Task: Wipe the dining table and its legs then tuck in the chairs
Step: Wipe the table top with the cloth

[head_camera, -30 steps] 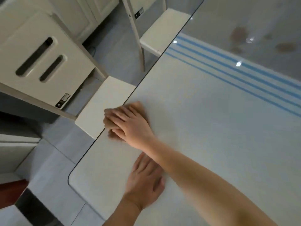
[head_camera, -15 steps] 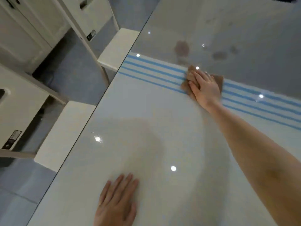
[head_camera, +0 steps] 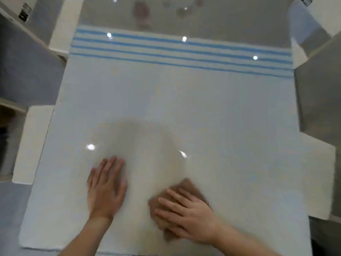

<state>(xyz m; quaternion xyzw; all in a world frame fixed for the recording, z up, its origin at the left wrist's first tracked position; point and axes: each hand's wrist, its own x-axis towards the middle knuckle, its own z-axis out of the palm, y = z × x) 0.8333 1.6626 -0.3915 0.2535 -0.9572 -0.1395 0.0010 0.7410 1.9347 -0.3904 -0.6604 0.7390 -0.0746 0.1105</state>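
Observation:
The dining table is glossy white with blue stripes across its far part. My right hand lies flat on a brown cloth, pressing it onto the tabletop near the front edge, right of centre. My left hand rests palm down on the bare tabletop to the left of the cloth, fingers spread, holding nothing. Brownish smudges show on the far part of the table beyond the stripes.
White chair seats stick out from under the table: one at near left, one at far left, one at near right and one at far right. Grey floor lies on both sides.
My right hand has pulled the cloth back from the blue stripes to the near part of the table. My view has swung to face the table squarely. The left hand stayed flat.

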